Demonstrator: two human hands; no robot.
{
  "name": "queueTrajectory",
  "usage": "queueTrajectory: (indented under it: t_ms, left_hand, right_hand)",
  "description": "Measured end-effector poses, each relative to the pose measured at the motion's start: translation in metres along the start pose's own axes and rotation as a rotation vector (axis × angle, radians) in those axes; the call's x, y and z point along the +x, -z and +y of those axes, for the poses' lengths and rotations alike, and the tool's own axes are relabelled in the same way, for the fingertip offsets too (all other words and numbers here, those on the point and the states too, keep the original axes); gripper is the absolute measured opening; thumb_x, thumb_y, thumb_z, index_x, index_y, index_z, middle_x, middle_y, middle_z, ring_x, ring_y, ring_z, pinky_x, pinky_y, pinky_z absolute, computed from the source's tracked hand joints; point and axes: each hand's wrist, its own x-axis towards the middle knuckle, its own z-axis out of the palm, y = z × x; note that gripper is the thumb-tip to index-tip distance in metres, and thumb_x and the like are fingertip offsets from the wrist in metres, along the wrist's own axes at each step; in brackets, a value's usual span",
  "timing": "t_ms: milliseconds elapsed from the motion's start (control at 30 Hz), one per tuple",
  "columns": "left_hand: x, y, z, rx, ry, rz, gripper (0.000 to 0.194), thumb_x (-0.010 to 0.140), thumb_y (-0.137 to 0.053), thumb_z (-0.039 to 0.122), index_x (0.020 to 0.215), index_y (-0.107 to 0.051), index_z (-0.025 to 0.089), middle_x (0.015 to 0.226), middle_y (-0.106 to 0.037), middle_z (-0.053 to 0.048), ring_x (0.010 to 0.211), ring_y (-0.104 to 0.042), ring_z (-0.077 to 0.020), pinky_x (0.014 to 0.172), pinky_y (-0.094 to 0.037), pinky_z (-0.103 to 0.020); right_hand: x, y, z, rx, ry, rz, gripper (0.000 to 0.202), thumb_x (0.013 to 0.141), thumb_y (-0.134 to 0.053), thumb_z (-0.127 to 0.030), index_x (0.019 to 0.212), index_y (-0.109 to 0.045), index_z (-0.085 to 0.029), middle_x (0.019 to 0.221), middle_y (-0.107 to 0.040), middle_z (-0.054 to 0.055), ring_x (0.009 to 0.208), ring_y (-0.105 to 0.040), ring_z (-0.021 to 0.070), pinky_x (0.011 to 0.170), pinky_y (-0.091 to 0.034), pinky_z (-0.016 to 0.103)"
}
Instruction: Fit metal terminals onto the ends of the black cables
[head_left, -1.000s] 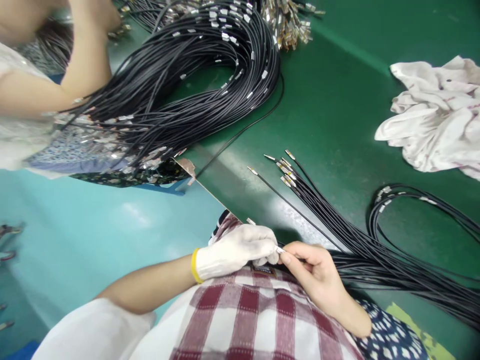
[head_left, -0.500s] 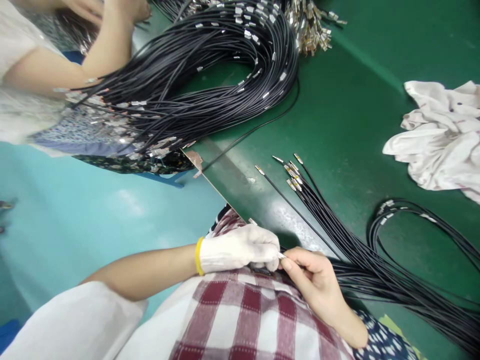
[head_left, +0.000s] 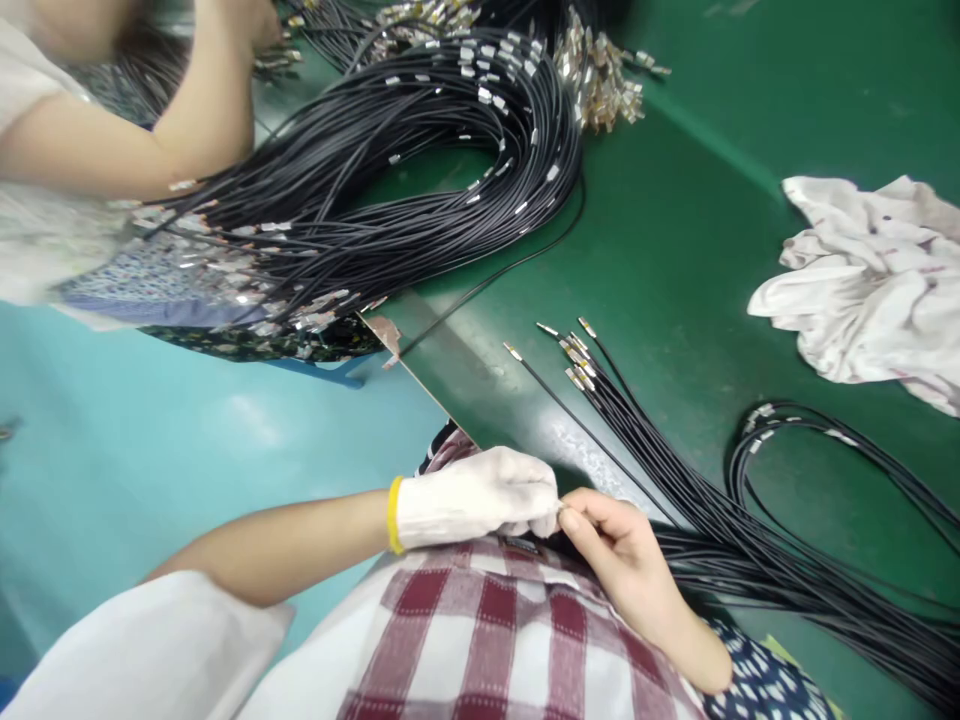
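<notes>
My left hand (head_left: 480,500), in a white knit glove with a yellow cuff, is closed in front of my waist. Bare fingers of my right hand (head_left: 626,550) pinch at the gloved fingertips, thumb against forefinger. Between them is a cable end, its small metal tip almost fully covered by the fingers. Just beyond my right hand lies a bundle of black cables (head_left: 697,490) with silver connectors (head_left: 577,360) at their ends. One cable (head_left: 577,412) lies apart on the bundle's left side.
A large coil of black cables (head_left: 420,215) with white tags spans the green table (head_left: 675,250) towards a co-worker's arm (head_left: 112,145). More connectors (head_left: 600,85) are heaped behind it. White cloth (head_left: 870,290) and a smaller cable loop (head_left: 739,450) lie at right. The table edge is at left.
The silver tip seen between my fingertips is now mostly hidden, and my hands stay together. The whole view has shifted slightly. The co-worker's arm has moved a little.
</notes>
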Motion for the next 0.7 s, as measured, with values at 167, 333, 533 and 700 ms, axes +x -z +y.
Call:
queueTrajectory:
  t_ms: [167, 333, 533, 700]
  left_hand:
    - [0.010, -0.001, 0.019, 0.062, -0.019, 0.068, 0.026, 0.092, -0.052, 0.033, 0.077, -0.060, 0.013, 0.074, -0.058, -0.001, 0.062, -0.044, -0.0087, 0.057, -0.035, -0.022]
    - [0.024, 0.000, 0.012, 0.046, -0.068, 0.074, 0.027, 0.092, -0.052, 0.033, 0.076, -0.062, 0.013, 0.063, -0.052, 0.001, 0.058, -0.045, -0.0094, 0.056, -0.035, -0.022]
    - [0.028, -0.002, 0.009, 0.066, -0.087, 0.112, 0.026, 0.090, -0.054, 0.034, 0.075, -0.060, 0.013, 0.063, -0.049, 0.002, 0.058, -0.042, -0.0087, 0.055, -0.034, -0.022]
    - [0.029, -0.002, 0.011, 0.066, -0.081, 0.082, 0.025, 0.090, -0.054, 0.030, 0.072, -0.060, 0.013, 0.064, -0.052, 0.002, 0.058, -0.044, -0.0085, 0.054, -0.034, -0.021]
  right_hand:
    - [-0.004, 0.005, 0.000, 0.123, 0.003, 0.041, 0.036, 0.103, -0.047, -0.044, 0.085, -0.064, -0.017, 0.059, -0.046, -0.004, 0.053, -0.040, 0.0109, 0.053, -0.036, 0.023]
    - [-0.007, 0.004, 0.008, 0.135, -0.022, 0.100, 0.033, 0.103, -0.049, -0.042, 0.088, -0.062, -0.016, 0.051, -0.051, -0.006, 0.046, -0.042, 0.0093, 0.051, -0.035, 0.022]
    - [-0.006, 0.002, 0.013, 0.080, 0.028, 0.141, 0.030, 0.103, -0.050, -0.039, 0.087, -0.062, -0.017, 0.053, -0.058, -0.004, 0.047, -0.049, 0.0098, 0.052, -0.039, 0.021]
    - [-0.006, 0.004, 0.015, 0.065, 0.058, 0.115, 0.032, 0.105, -0.046, -0.037, 0.087, -0.064, -0.017, 0.051, -0.054, -0.006, 0.047, -0.046, 0.0088, 0.057, -0.039, 0.022]
